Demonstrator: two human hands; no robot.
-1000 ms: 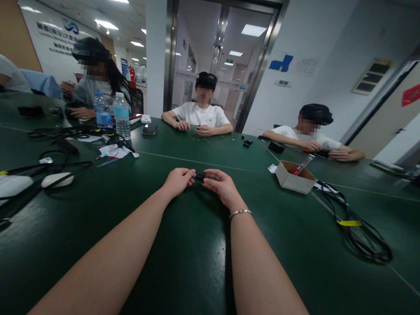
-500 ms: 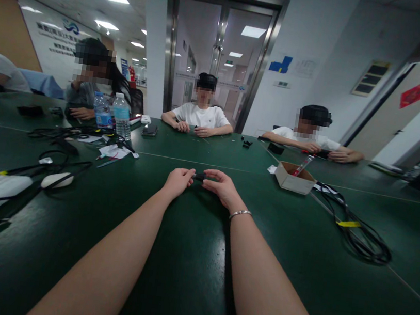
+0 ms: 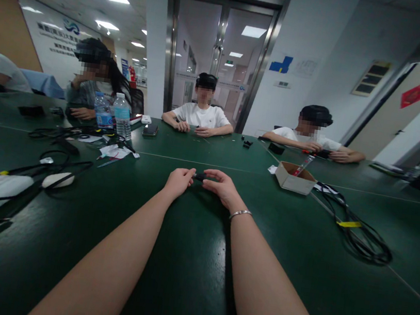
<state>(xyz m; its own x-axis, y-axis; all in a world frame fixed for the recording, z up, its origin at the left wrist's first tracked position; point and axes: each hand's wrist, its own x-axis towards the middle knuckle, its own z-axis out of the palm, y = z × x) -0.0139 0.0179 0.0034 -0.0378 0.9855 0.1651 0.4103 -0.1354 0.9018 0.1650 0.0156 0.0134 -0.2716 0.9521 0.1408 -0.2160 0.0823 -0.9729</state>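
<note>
Between my fingertips, just over the dark green table (image 3: 188, 258), is a small black piece (image 3: 200, 176); it is too small to tell its kind. My left hand (image 3: 179, 182) pinches its left end, where a lighter, metal-looking bit shows. On the other end, the thumb and fingers of my right hand (image 3: 222, 186) are closed round it. A silver bracelet (image 3: 240, 214) circles my right wrist. Both forearms reach forward above the tabletop.
An open cardboard box (image 3: 294, 182) stands to the right, near a coiled black cable (image 3: 368, 240). On the left lie more cables (image 3: 9, 168), a white computer mouse (image 3: 59, 179) and paper scraps (image 3: 115, 151). Two water bottles (image 3: 122, 118) stand behind. Several people sit across the table.
</note>
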